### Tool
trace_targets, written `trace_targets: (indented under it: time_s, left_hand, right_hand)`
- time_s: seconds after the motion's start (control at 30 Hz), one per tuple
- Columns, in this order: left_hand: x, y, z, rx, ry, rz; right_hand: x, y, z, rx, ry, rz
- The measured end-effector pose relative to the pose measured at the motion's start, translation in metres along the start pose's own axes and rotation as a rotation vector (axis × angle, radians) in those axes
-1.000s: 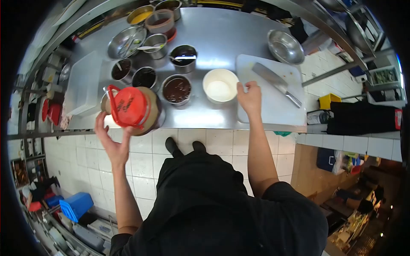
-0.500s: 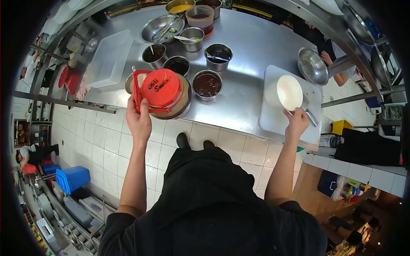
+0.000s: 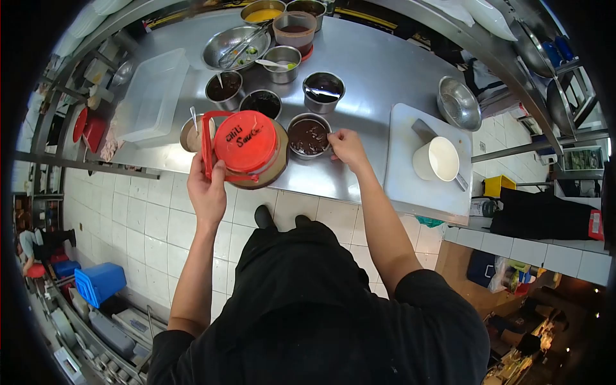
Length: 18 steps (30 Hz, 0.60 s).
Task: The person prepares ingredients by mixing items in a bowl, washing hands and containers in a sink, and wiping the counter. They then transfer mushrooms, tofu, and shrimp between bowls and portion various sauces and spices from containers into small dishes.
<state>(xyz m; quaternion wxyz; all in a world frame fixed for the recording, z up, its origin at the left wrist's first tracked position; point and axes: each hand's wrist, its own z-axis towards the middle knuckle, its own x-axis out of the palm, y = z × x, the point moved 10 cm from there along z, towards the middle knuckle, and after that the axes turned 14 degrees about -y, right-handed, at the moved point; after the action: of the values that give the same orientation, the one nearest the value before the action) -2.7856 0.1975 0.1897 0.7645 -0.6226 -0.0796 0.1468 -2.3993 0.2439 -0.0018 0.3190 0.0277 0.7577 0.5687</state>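
My left hand (image 3: 207, 196) is closed on the red handle of a chili sauce tub (image 3: 247, 142), whose red lid bears handwriting. The tub is at the front edge of the steel table. My right hand (image 3: 347, 149) pinches the right rim of a round metal pot of dark brown sauce (image 3: 309, 136), just right of the tub. On a white cutting board (image 3: 401, 173) at the right stands a white paper cup (image 3: 436, 159), slightly tilted in view. A cleaver (image 3: 425, 130) lies on the board, partly hidden by the cup.
Behind are several metal sauce pots (image 3: 324, 92), a mixing bowl with tongs (image 3: 236, 48) and a plastic sauce container (image 3: 295, 30). A clear plastic tub (image 3: 154, 96) sits left. A metal colander (image 3: 458, 102) is beyond the board, with a shelf rail (image 3: 539, 146) at right.
My right hand has let go of the white cup, leaving it on the cutting board, and has moved left to the sauce pot's rim. My left hand still holds the chili sauce tub.
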Motion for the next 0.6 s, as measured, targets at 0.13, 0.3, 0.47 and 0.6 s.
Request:
trace_targets:
  time_s: [0.13,0.3,0.47,0.6]
  left_hand:
    - [0.000,0.005,0.002,-0.036,0.045,-0.058]
    - [0.004,0.005,0.000,-0.106,0.081,-0.140]
    - [0.034,0.003,-0.025,-0.094,0.102,-0.236]
    - [0.046,0.033,-0.042,-0.002,0.093,0.182]
  right_hand:
    - [-0.004,0.018,0.025,-0.079,0.086,-0.253]
    - [-0.057,0.012,0.105,-0.191,0.089,-0.471]
    - [-0.070,0.052,0.169,-0.345,0.121,-0.738]
    - [-0.008,0.119,0.184,-0.722,0.161,-0.709]
